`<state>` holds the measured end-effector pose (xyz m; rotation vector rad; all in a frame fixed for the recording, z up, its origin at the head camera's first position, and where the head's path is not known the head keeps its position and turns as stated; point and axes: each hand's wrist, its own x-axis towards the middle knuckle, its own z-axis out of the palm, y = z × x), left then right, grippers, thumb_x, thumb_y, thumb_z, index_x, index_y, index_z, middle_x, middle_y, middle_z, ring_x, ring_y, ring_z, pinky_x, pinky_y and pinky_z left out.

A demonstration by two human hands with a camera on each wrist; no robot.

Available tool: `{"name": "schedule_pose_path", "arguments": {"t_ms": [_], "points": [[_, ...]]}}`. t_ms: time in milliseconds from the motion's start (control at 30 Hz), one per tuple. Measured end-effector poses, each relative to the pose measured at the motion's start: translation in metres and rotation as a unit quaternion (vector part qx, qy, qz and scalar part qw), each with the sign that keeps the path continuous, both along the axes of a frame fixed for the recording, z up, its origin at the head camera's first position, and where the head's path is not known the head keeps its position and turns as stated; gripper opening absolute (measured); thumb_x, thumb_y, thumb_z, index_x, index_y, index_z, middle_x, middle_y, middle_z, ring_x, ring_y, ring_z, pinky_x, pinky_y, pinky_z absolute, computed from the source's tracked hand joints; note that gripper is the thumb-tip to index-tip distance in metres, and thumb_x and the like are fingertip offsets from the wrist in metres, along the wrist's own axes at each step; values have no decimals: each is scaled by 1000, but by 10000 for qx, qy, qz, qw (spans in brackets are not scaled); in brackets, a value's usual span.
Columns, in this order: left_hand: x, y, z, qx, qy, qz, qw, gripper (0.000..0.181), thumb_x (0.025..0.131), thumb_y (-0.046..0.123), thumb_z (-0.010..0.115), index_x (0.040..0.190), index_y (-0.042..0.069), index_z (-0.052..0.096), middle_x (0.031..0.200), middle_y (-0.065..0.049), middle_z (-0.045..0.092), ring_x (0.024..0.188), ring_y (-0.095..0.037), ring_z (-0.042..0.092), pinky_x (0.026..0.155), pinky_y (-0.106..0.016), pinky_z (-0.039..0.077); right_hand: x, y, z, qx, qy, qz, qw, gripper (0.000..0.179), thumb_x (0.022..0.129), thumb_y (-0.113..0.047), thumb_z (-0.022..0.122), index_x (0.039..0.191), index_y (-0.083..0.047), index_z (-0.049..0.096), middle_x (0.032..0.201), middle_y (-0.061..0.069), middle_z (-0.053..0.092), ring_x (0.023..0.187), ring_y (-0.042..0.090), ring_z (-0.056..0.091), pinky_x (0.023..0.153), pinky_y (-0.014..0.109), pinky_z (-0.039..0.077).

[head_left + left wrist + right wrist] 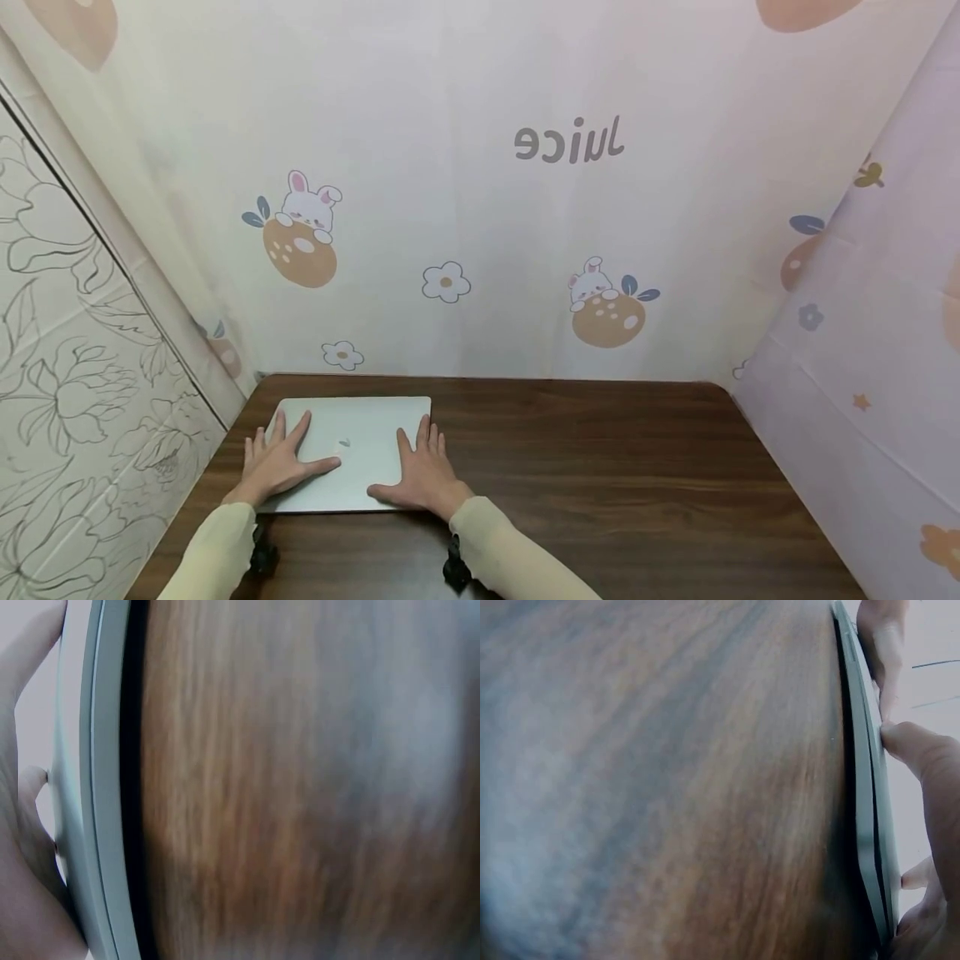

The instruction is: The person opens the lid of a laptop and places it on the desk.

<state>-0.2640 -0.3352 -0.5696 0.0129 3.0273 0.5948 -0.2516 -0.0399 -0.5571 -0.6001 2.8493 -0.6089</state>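
A closed silver laptop [352,492] lies flat on the left part of the table, a small dark logo on its lid. My left hand [279,465] rests on the laptop's left side, fingers spread and thumb pointing inward. On its right side lies my right hand [422,477], fingers straight toward the far edge, thumb out to the left. In the left wrist view the laptop's front edge [109,787] runs beside the left hand [26,862]. The right wrist view shows the right hand [941,787] touching the lid above the thin laptop edge [865,795].
The brown wood-grain table [615,475] extends to the right of the laptop. Behind it hangs a pale curtain [495,225] printed with rabbits and flowers. A panel with line-drawn flowers [75,400] borders the left, and another curtain [885,333] hangs at the right.
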Motion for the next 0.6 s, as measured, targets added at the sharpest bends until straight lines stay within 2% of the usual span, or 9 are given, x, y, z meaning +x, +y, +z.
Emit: {"name": "schedule_pose_path", "arguments": {"t_ms": [367, 600], "points": [[5, 13, 2, 43, -73, 28, 10000, 123, 75, 82, 68, 164, 9, 23, 166, -38, -6, 141, -77, -1, 112, -82, -4, 4, 11, -4, -361, -132, -67, 9992, 112, 79, -78, 68, 162, -10, 33, 168, 33, 4, 155, 52, 12, 126, 58, 20], [5, 18, 2, 11, -97, 70, 9999, 124, 75, 83, 67, 165, 11, 21, 166, -38, -7, 141, -76, -2, 112, -82, -6, 4, 18, -1, -482, -103, -54, 9988, 112, 78, -77, 70, 161, -9, 35, 168, 34, 5, 155, 52, 13, 126, 59, 21]]}}
